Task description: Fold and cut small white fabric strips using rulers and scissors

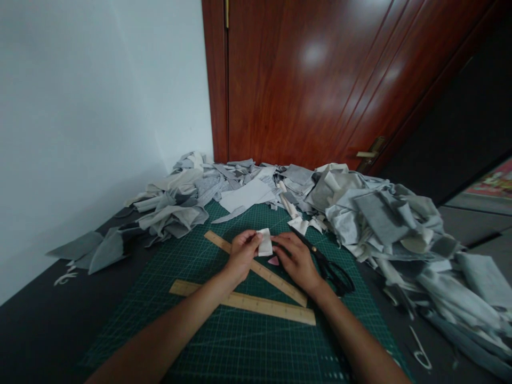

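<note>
The left hand (242,255) pinched a small white cloth piece (265,244) above the green mat (224,352), probably to steady it; the right hand's (295,260) curled fingers neared its right edge, grip unclear. A pink chip (274,261), wooden rulers (274,311) and, right, black scissors (339,274) lay seemingly within reach; fabric heaps (368,213) lined the far side.

White piece (266,246) partly behind left hand (242,253), door (296,80) cut off

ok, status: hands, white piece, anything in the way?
Left hand pinching small white piece. Right hand at its right edge, grip unclear. Piece held over green cutting mat. Black scissors close beside right hand, wooden ruler beneath.
</note>
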A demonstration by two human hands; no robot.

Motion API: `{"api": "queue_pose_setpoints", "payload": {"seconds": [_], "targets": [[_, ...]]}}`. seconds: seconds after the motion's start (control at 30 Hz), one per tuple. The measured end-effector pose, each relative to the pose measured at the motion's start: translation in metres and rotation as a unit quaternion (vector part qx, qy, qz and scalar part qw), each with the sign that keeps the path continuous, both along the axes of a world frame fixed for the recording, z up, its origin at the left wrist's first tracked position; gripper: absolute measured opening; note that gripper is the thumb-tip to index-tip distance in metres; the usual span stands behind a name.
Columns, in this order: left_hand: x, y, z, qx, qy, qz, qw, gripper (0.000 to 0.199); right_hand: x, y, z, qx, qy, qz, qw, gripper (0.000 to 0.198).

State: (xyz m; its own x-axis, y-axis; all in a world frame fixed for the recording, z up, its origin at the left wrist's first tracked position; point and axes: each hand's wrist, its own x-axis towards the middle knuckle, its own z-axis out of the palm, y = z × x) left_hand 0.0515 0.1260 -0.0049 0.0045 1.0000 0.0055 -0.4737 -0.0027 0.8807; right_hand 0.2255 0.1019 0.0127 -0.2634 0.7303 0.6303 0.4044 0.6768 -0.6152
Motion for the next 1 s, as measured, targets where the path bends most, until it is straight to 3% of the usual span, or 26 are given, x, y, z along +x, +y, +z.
{"api": "queue_pose_setpoints", "payload": {"seconds": [0.17,0.3,0.53,1.0], "targets": [[0.000,0.002,-0.001,0.004,0.007,-0.009,1.000,0.045,0.001,-0.002,-0.004,0.101,-0.085,-0.004,0.991,0.030],[0.000,0.003,-0.001,0.007,0.014,-0.018,1.000,0.045,0.006,-0.003,0.001,0.144,-0.154,0.002,0.977,0.030],[0.000,0.001,0.000,0.006,0.002,-0.038,0.999,0.046,0.005,-0.004,0.009,0.140,-0.189,0.049,0.971,0.028],[-0.002,0.005,-0.002,0.002,0.004,-0.063,0.998,0.051,0.007,0.001,0.003,0.104,-0.188,0.049,0.976,0.025]]}}
